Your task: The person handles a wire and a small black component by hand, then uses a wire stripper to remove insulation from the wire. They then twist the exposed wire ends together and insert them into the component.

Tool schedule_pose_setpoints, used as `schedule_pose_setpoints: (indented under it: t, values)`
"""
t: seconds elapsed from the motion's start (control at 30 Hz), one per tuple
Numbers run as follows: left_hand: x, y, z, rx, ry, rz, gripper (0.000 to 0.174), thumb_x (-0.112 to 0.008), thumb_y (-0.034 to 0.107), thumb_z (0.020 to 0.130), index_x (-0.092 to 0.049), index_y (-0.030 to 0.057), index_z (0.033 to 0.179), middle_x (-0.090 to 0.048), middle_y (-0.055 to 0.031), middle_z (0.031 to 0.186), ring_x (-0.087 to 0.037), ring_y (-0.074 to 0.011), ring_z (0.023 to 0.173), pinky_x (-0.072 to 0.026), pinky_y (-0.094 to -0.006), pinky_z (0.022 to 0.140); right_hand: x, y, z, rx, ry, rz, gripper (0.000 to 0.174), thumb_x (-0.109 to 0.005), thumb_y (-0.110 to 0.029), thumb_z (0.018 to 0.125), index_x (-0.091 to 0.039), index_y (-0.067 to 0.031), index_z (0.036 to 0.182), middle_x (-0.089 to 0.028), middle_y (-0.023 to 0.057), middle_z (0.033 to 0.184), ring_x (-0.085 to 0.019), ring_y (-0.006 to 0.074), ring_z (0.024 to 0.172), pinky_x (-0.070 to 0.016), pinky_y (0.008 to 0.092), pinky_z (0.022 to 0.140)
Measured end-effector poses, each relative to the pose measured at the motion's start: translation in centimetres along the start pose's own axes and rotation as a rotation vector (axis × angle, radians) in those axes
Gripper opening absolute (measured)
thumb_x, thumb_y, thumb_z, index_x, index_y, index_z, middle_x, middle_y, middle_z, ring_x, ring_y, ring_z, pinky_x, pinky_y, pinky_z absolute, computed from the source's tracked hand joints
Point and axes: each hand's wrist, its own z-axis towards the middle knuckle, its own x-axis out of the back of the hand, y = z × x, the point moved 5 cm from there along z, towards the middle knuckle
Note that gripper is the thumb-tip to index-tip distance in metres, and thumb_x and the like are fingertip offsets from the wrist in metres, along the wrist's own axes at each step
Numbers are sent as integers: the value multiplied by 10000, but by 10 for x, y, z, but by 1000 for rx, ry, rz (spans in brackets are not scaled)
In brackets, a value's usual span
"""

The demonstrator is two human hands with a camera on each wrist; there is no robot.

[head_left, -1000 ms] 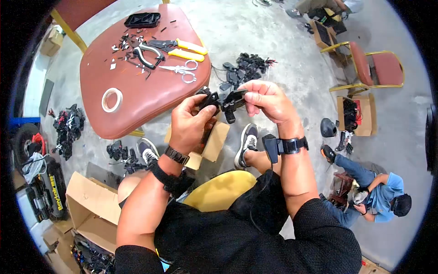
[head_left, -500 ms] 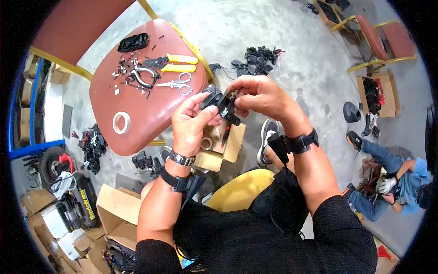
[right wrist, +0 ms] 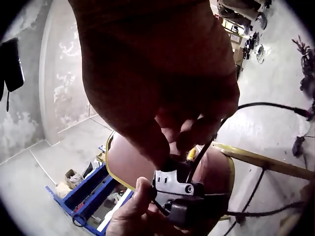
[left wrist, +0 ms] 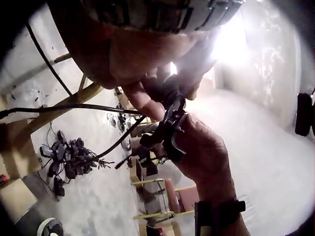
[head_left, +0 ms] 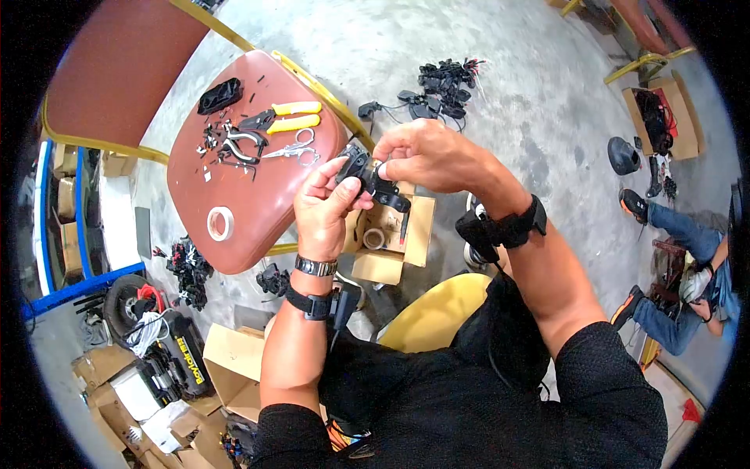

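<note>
Inside, over grey floor by a red chair, left hand and right hand are pinching a long black part slanting down-right.

The person wears a black top with short, bumpy sleeves. A bright orange patch shows near the bottom. The left arm has a shiny metal band made of little links, and a black strap with a black box. The right arm has a wide black strap and another dark box. A thin black cord hangs down.
</note>
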Motion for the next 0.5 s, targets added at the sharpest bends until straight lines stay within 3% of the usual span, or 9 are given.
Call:
schedule_pose_setpoints:
  t: [0.17,0.37,0.5]
  values:
    - [-2,0,-1,-2,53,54,375,-674,-22,876,-572,-44,1236,-693,-121,952,-684,-166,710,-590,-276,612,0,1,1,176,33,-170,220,-706,-174,828,-700,3,959,-705,161,888,-675,256,807,-518,349,725]
    - [0,6,2,-38,83,-29,355,-670,-28,869,-586,-40,1213,-693,-101,962,-673,-142,719,-572,-254,593,-2,3,-2,-5,-133,116,271,-685,-141,851,-658,14,1072,-711,112,878,-663,175,812,-520,322,742]
    - [-1,6,4,-43,97,-56,349,-673,-19,875,-587,-36,1213,-693,-94,1000,-674,-133,751,-569,-245,588,-6,1,0,55,-85,173,324,-658,-156,800,-669,30,1067,-713,130,785,-683,214,725,-526,338,673]
